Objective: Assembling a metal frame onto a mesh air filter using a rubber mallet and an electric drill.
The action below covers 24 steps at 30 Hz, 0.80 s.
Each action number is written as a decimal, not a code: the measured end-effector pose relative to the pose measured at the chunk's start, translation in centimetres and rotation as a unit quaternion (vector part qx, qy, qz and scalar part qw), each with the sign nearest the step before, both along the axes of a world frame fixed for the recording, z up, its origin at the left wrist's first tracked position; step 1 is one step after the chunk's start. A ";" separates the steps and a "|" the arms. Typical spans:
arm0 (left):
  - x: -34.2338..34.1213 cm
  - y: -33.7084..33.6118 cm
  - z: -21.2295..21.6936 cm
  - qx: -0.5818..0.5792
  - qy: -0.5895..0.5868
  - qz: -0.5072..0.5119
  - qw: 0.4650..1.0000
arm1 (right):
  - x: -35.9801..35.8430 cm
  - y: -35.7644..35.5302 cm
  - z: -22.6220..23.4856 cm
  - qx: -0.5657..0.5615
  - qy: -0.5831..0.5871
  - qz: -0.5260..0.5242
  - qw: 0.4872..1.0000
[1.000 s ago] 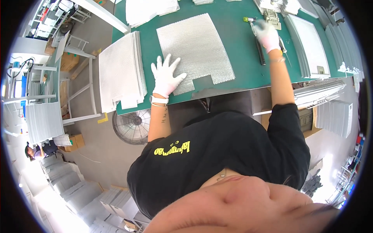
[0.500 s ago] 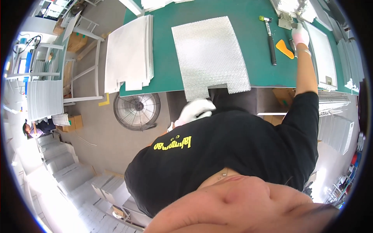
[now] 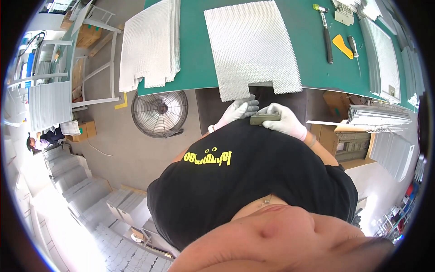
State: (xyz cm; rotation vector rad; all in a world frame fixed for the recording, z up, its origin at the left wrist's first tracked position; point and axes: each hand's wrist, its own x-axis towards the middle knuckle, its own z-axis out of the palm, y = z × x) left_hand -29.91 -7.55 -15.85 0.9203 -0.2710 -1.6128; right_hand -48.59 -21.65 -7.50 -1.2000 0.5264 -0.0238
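My right hand (image 3: 286, 121), in a white glove, is closed on a small grey-green rectangular piece (image 3: 264, 119) in front of my chest; its exact kind cannot be made out. Just left of it, my left hand (image 3: 237, 112), also gloved, has its fingers stretched toward the piece and seems apart from it. Beyond both hands, a silvery mesh sheet (image 3: 251, 47) with a notch in its near edge lies on the green table (image 3: 195, 54). The sheet's near corners overhang the table edge, the left one close to my left hand.
Stacked mesh sheets (image 3: 147, 45) lie at the table's left. At right are a hammer (image 3: 326, 38), yellow scraper (image 3: 343, 46), screwdriver (image 3: 353, 46), grey plastic parts (image 3: 344, 17) and framed panels (image 3: 385, 59). A floor fan (image 3: 160, 111) stands left; an open carton (image 3: 358, 147) stands right.
My right hand has come back from the grey parts at the table's far right to my chest, now with the grey-green piece. My left hand has moved slightly forward and right, its fingers extending.
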 end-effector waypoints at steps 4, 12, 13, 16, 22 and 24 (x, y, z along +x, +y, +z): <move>-0.6 -0.1 -1.4 -0.022 -0.041 0.056 0.997 | -0.5 0.4 -4.2 -0.056 0.040 0.047 0.997; -0.9 -1.3 0.1 -0.007 -0.013 0.186 0.982 | 0.0 -3.4 -3.4 -0.159 0.084 0.342 0.922; -1.0 -1.4 0.1 0.009 -0.007 0.211 0.978 | 0.1 -2.9 -4.5 -0.087 0.040 0.253 0.963; -1.1 -1.8 -0.5 0.002 0.011 0.222 0.975 | 0.7 -1.5 -7.0 0.079 -0.018 0.059 0.995; -1.9 -2.3 0.4 0.057 -0.101 0.285 0.951 | 2.9 2.6 -7.7 0.352 -0.155 -0.210 0.899; -2.2 -2.6 1.0 0.038 -0.101 0.291 0.951 | 2.3 2.5 -9.6 0.305 -0.155 -0.208 0.916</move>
